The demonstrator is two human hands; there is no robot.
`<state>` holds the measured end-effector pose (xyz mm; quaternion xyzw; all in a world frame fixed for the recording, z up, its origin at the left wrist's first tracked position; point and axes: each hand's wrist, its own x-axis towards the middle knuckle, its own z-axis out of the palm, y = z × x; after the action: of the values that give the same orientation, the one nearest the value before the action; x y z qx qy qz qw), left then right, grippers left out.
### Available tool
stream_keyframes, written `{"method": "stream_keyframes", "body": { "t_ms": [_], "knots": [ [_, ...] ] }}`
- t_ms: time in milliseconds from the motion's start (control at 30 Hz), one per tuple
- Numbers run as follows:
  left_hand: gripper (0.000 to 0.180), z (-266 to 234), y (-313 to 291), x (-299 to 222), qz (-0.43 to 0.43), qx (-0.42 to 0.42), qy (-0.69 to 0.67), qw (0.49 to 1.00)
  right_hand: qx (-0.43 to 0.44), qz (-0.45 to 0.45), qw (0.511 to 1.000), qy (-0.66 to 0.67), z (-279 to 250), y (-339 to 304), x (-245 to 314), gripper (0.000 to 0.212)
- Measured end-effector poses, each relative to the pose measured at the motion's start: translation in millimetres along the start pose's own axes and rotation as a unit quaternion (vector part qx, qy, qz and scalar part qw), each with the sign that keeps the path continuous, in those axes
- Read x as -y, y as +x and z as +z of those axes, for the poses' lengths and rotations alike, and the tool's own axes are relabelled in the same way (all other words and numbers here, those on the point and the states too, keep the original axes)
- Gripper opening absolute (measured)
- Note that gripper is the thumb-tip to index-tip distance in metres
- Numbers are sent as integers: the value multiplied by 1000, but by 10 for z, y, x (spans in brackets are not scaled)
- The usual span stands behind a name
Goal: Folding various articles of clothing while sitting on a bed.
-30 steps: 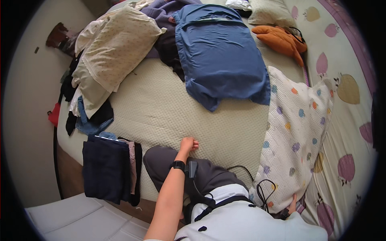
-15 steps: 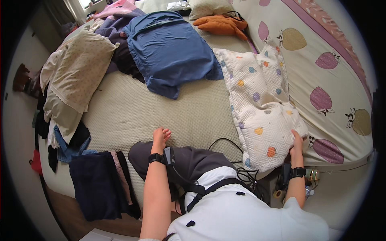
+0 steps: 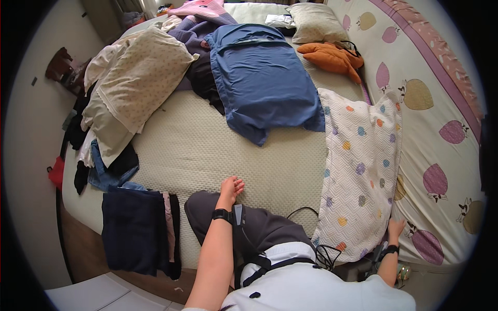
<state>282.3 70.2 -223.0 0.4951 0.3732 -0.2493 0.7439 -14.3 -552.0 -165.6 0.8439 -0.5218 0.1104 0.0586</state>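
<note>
The 2 arms are spread apart, with the left forearm [image 3: 210, 264] extending long and nearly straight from the lower edge, tilted slightly rightward, to the left wrist [image 3: 222, 212] and the left hand [image 3: 232, 188], whose fingers curl loosely inward with nothing in their grasp. Out to the far right, the right forearm [image 3: 386, 269] shows shorter and angles upward to the right hand [image 3: 396, 227], its fingers pointing away from the body, their exact grip too small to tell. Between the 2 arms lies the torso [image 3: 321, 287], leaning forward beneath the view.
</note>
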Motion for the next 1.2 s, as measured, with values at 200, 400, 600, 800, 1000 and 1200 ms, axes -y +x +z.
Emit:
{"method": "stream_keyframes", "body": {
  "t_ms": [200, 400, 600, 800, 1000, 1200],
  "knots": [
    [36, 14, 12, 4, 28, -31, 3, 999, 94, -179, 967, 156, -256, 827, 1913, 70],
    [31, -67, -36, -27, 51, -74, -11, 996, 336, -229, 819, 406, -231, 402, 3421, 85],
    [25, 44, 13, -10, 60, -77, 23, 995, 280, -178, 934, 131, 373, 777, 3392, 66],
    [20, 162, 113, 17, 60, -87, 31, 994, 240, -215, 896, 305, 624, 872, 3090, 43],
    [20, 221, 90, -6, 58, -94, 26, 994, 234, -196, 850, 429, -76, 620, 3005, 33],
    [20, 112, 120, 0, 62, -104, 22, 992, 193, -239, 764, 567, -1176, 340, 3497, 20]
  ]
}}
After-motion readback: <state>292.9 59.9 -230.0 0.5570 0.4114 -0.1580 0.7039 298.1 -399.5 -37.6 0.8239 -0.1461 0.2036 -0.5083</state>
